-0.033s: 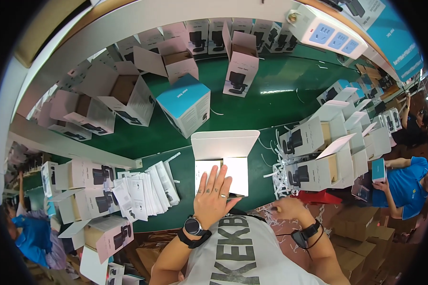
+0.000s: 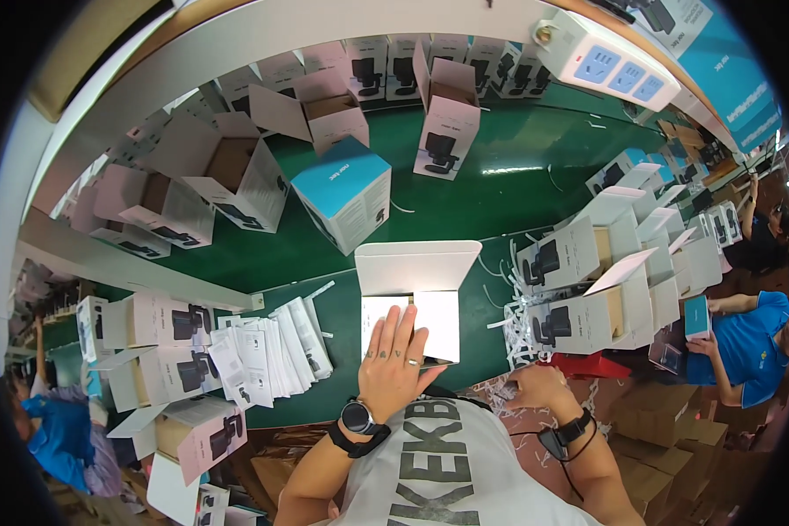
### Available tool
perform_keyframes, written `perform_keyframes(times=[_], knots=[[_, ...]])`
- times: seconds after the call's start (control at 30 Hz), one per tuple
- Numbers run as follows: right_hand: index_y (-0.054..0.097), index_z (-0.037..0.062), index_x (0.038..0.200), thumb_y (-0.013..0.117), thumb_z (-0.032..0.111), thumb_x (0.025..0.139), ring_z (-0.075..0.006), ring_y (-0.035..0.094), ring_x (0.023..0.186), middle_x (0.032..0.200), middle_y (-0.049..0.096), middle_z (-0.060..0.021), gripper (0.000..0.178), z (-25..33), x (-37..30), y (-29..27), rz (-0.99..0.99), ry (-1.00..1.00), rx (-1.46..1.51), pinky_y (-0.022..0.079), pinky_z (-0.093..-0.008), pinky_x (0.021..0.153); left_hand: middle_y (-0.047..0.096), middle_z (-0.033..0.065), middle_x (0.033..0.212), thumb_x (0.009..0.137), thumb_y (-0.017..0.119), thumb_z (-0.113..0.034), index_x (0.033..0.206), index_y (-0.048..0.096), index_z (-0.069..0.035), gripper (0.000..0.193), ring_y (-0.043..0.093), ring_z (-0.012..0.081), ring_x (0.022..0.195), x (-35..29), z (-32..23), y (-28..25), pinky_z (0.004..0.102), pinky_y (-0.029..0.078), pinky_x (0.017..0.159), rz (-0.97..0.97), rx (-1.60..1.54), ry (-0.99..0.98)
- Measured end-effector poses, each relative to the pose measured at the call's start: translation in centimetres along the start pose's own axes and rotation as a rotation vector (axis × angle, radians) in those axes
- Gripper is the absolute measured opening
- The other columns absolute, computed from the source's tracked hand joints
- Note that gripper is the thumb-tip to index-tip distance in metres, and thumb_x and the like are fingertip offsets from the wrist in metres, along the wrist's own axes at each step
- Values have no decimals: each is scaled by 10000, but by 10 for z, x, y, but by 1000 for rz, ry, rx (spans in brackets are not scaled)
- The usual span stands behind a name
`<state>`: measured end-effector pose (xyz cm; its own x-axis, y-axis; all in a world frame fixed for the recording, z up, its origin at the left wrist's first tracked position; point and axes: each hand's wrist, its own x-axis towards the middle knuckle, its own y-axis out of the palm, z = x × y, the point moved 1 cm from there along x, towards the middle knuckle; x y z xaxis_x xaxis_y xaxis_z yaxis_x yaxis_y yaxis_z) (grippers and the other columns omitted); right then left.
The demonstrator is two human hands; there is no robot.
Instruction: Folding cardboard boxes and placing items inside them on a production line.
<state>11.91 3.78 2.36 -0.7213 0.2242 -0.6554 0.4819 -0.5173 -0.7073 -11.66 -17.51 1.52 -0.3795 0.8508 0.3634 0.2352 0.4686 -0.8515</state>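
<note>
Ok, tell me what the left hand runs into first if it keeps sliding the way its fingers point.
The left hand lies flat on the open white box; straight ahead it would probably meet the box's raised lid flap first.

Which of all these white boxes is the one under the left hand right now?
The open white box at the near edge of the green table, flap raised; the left hand lies flat on it.
</note>
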Motion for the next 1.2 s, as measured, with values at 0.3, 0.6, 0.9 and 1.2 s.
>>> perform_keyframes(times=[0.3,0.6,0.9,1.2], knots=[[718,103,958,801,165,824,-293,683,767,848,689,-63,169,157,84,-86,-1109,-456,295,536,-402,676,546,267,1435,970,621,-261,1338,594,45,479,503,439,1377,-11,-15,4,521,352,1212,108,189,62],[694,95,904,788,156,793,-296,666,754,817,657,-49,157,193,137,-84,-1062,-666,209,530,-430,689,616,260,1318,918,590,-163,1299,617,46,435,552,428,1331,-25,0,5,504,353,1216,64,53,98],[706,83,941,785,201,773,-347,690,795,883,701,-122,219,193,113,-83,-812,-570,314,552,-426,692,536,272,1460,916,572,-137,1356,604,41,476,506,428,1385,-29,8,-6,472,370,1199,200,7,32],[695,37,1233,741,254,920,-182,597,666,781,697,-83,384,78,20,-100,-541,-165,388,490,-310,646,478,246,1556,858,749,-185,1435,551,15,642,492,406,1391,-8,27,-41,497,361,1201,155,-61,150]])
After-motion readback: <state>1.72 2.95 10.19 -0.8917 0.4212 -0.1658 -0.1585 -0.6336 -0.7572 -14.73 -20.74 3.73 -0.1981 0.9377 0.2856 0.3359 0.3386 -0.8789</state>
